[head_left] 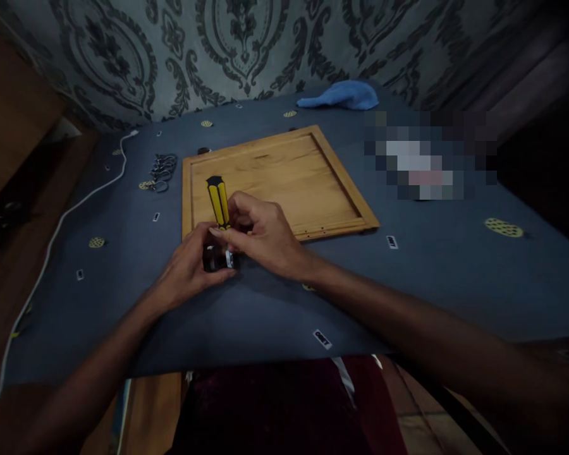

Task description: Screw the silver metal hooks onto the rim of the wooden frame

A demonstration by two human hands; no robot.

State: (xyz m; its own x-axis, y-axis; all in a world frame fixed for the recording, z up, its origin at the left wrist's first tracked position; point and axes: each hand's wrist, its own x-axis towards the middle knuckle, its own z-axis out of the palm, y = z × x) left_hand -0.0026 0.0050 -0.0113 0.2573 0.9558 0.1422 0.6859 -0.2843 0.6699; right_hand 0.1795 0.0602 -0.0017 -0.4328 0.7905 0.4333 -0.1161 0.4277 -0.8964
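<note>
A screwdriver [217, 203] is held upright at the counter [265, 335], beside a wooden panel.
Its lower end is pinched in the right hand [272, 239], the shaft being hidden; a dark part [212, 258] with a shiny end is gripped between thumb and fingers of the left hand [186, 264]. With the clock centred on the hands, the panel [265, 177] is laid flat at 1 o'clock, and a blue rag [344, 96] is crumpled beyond it. Dark rings [162, 167] are bunched at 11, a white cable [71, 210] is trailed past 9, and a pixelated patch [420, 161] is seen at 2. The blue-grey cover is printed with pineapples and small labels. The room is dimly lit: a patterned curtain or wall [244, 47] is seen at 12, wooden furniture [16, 107] at 10, tiled floor [422, 404] at 4.
</note>
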